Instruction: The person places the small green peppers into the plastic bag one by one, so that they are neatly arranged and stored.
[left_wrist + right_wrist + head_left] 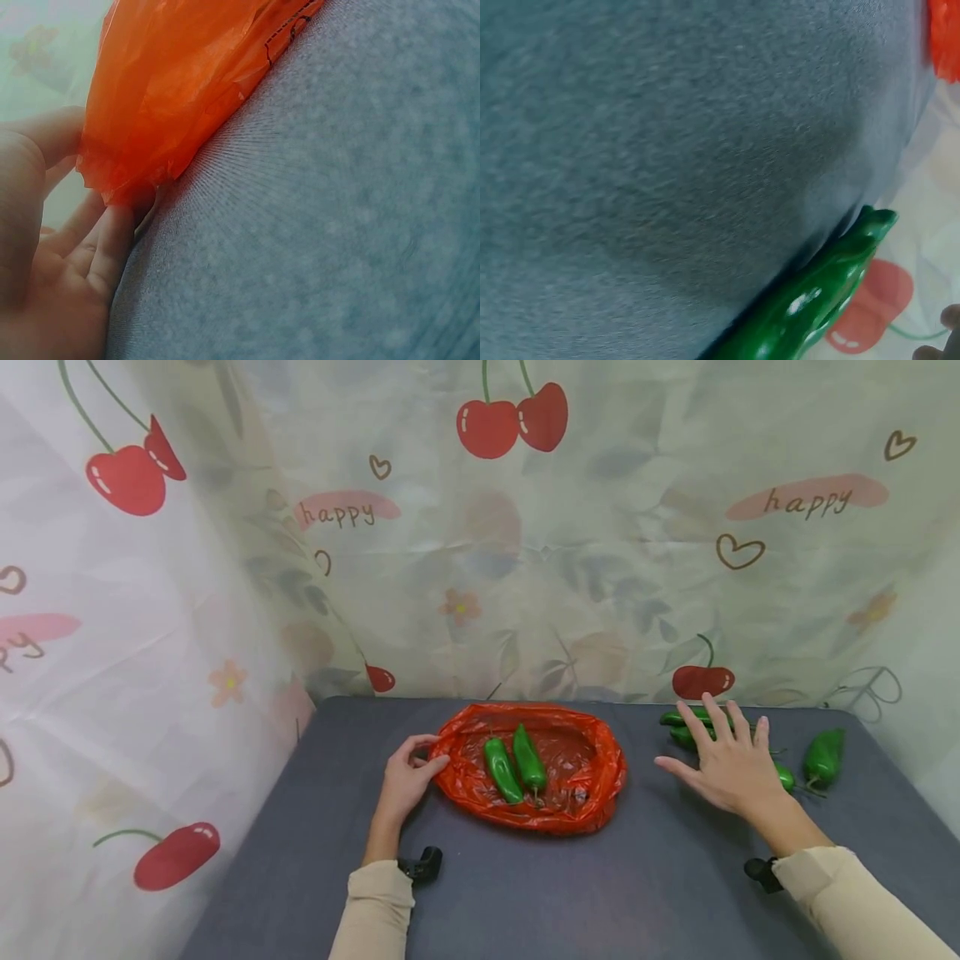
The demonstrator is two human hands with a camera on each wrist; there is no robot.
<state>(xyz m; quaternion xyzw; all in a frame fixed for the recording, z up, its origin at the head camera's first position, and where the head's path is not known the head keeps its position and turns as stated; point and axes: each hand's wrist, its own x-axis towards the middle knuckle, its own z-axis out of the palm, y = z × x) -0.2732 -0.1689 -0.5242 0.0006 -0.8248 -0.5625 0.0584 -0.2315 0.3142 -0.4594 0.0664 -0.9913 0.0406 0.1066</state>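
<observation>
A red plastic bag [480, 807] lies spread wide on the table, its mouth facing up. Inside it rest two green peppers, a left one [502, 770] and a right one [529, 762]. My left hand [403, 782] pinches the bag's left edge; in the left wrist view the thin orange-red film [172, 90] passes between thumb and fingers. Over at the right, my right hand [731, 768] is spread above several loose green peppers [682, 718], holding nothing and partly hiding them. One shiny pepper [802, 300] shows large in the right wrist view.
Another green pepper [823, 758] lies by itself to the right of the right hand. The grey cloth-covered table [525, 893] ends at the back against a patterned curtain [540, 577] with cherries. More curtain hangs along the left side.
</observation>
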